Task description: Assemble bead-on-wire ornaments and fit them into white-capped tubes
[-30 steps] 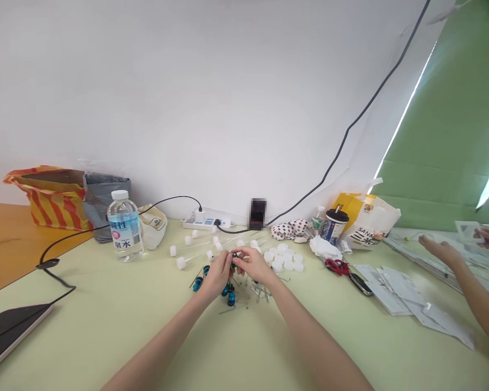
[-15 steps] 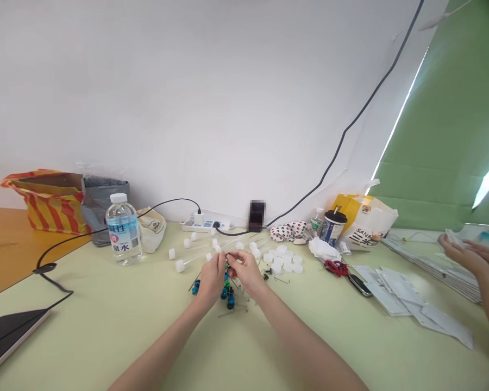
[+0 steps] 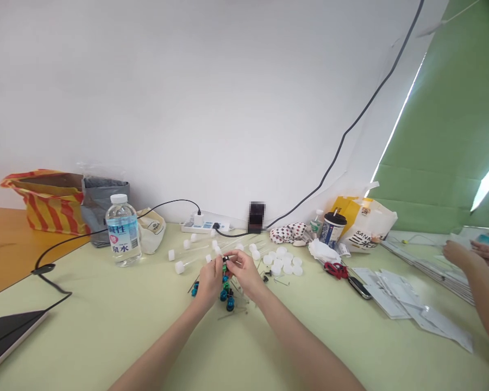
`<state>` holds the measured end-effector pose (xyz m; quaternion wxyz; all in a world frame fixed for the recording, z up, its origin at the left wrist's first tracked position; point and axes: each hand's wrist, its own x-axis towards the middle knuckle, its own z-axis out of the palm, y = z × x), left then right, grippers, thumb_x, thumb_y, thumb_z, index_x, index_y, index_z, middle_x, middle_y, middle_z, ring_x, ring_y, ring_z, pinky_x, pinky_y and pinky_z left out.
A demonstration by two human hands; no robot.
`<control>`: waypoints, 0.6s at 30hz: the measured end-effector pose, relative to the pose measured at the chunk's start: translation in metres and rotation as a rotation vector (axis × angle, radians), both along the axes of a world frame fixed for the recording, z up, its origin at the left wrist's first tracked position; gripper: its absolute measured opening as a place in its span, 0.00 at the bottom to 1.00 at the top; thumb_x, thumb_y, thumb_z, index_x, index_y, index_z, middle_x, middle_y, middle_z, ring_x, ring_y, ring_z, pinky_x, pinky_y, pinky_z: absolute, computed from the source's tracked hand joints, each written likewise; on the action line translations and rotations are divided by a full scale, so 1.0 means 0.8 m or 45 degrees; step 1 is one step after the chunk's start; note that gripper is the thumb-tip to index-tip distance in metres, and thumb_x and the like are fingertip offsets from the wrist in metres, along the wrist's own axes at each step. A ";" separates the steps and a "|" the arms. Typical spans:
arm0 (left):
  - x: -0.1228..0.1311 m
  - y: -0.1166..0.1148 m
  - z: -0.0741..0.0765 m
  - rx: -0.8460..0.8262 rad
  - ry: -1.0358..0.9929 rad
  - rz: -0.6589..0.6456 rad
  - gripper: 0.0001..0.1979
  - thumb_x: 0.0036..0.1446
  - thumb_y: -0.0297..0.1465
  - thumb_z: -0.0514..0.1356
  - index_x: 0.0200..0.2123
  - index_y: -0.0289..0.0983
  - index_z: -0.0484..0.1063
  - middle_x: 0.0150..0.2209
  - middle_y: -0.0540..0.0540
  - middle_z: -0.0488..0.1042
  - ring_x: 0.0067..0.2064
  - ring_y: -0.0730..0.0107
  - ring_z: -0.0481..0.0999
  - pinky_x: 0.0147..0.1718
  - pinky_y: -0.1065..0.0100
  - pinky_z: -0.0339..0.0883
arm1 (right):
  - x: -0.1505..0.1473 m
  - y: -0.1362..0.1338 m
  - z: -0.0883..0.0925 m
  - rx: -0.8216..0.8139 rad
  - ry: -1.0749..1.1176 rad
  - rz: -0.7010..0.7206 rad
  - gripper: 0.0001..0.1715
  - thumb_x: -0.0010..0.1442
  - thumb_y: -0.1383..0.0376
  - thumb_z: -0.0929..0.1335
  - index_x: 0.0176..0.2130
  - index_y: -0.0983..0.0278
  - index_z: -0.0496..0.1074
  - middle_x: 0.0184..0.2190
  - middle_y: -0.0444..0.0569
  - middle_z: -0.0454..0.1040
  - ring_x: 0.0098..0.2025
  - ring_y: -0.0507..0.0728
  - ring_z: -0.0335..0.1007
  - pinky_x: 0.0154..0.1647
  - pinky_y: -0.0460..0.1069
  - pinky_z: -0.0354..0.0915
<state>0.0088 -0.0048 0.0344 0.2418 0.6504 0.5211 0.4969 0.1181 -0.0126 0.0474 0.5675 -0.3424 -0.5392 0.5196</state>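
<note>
Close together over the middle of the table, both hands are at a small green part with a black top (image 3: 224, 264). My left hand (image 3: 209, 281) is closed on its left side, thumb and fingers pressed together. The fingers of my right hand (image 3: 245, 274) bend around its black top from the right. Just below lie several small blue pieces with dark ends (image 3: 230, 303), some partly hidden by the hands. Another blue piece (image 3: 194, 289) is left of my left hand. Thin metal pins (image 3: 233, 314) are scattered among them.
Behind my hands lie clear tubes with white caps (image 3: 180, 266) and, to the right, loose white caps (image 3: 287, 262). A water bottle (image 3: 123, 233) stands left. Red-handled scissors (image 3: 336, 270), white sheets (image 3: 407, 301) and a co-worker's hand (image 3: 458, 255) are on the right.
The right fingers have lifted and spread slightly around the part, so its black top now shows. The left hand has shifted slightly left.
</note>
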 end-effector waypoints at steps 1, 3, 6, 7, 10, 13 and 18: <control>0.000 0.000 -0.001 0.005 -0.002 0.003 0.23 0.59 0.42 0.40 0.17 0.39 0.57 0.15 0.49 0.62 0.20 0.69 0.62 0.21 0.68 0.54 | 0.001 0.000 0.001 0.009 0.013 0.036 0.17 0.45 0.60 0.71 0.36 0.63 0.69 0.24 0.41 0.65 0.25 0.49 0.64 0.26 0.46 0.62; -0.001 0.001 -0.001 0.023 -0.003 -0.008 0.22 0.59 0.42 0.40 0.17 0.39 0.58 0.15 0.49 0.61 0.20 0.69 0.62 0.21 0.68 0.54 | 0.001 -0.001 0.003 -0.013 0.024 0.055 0.18 0.44 0.60 0.72 0.36 0.63 0.69 0.25 0.41 0.66 0.27 0.50 0.65 0.27 0.46 0.63; 0.000 0.002 -0.003 0.059 0.036 -0.024 0.21 0.59 0.41 0.41 0.18 0.39 0.59 0.16 0.49 0.63 0.20 0.69 0.62 0.22 0.68 0.55 | 0.001 0.000 0.002 -0.106 -0.051 -0.028 0.17 0.47 0.54 0.69 0.33 0.64 0.68 0.23 0.41 0.65 0.20 0.48 0.63 0.20 0.45 0.60; 0.001 0.001 -0.003 0.068 0.055 -0.021 0.20 0.59 0.41 0.41 0.19 0.39 0.59 0.17 0.49 0.63 0.21 0.69 0.63 0.22 0.68 0.55 | 0.001 0.001 0.001 -0.121 -0.078 -0.050 0.18 0.48 0.52 0.69 0.32 0.64 0.68 0.23 0.41 0.65 0.18 0.48 0.61 0.18 0.45 0.58; 0.002 0.000 -0.002 0.094 0.104 0.019 0.18 0.58 0.40 0.42 0.21 0.39 0.59 0.18 0.50 0.64 0.22 0.68 0.63 0.23 0.69 0.55 | 0.001 0.002 -0.001 -0.116 -0.063 -0.052 0.20 0.44 0.52 0.70 0.30 0.66 0.68 0.23 0.41 0.66 0.17 0.46 0.59 0.16 0.44 0.55; 0.001 -0.003 0.001 0.118 0.094 0.051 0.15 0.57 0.39 0.44 0.22 0.39 0.58 0.18 0.52 0.62 0.22 0.69 0.62 0.23 0.70 0.55 | 0.001 0.000 0.003 -0.162 0.041 -0.008 0.21 0.41 0.55 0.72 0.31 0.66 0.68 0.21 0.41 0.66 0.17 0.47 0.60 0.17 0.44 0.55; 0.002 -0.008 0.007 0.103 -0.043 0.026 0.13 0.57 0.40 0.46 0.25 0.39 0.59 0.19 0.53 0.62 0.21 0.71 0.63 0.22 0.71 0.55 | -0.001 -0.005 0.008 -0.200 0.100 0.019 0.19 0.42 0.58 0.72 0.33 0.65 0.68 0.21 0.40 0.65 0.17 0.47 0.62 0.17 0.44 0.57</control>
